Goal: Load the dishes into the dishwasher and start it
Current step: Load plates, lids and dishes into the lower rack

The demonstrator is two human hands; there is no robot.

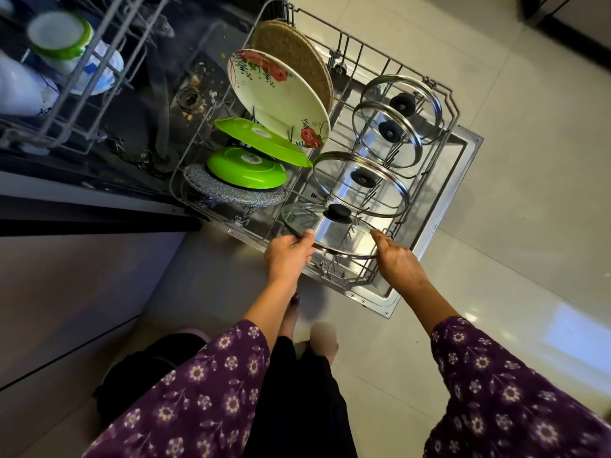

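**A:** What fills the middle of the frame?

**B:** The pulled-out lower rack (446, 104), over the open dishwasher door (463, 166). At centre left a floral plate (281, 104) stands on edge. At centre right a big glass lid (360, 185) leans in the tines.

**A:** And the lid being loaded?

**B:** The smaller lid (330, 233) is just below centre, tilted over the rack's near end. The left hand (291, 252) pinches its left rim and the right hand (396, 259) grips its right rim.
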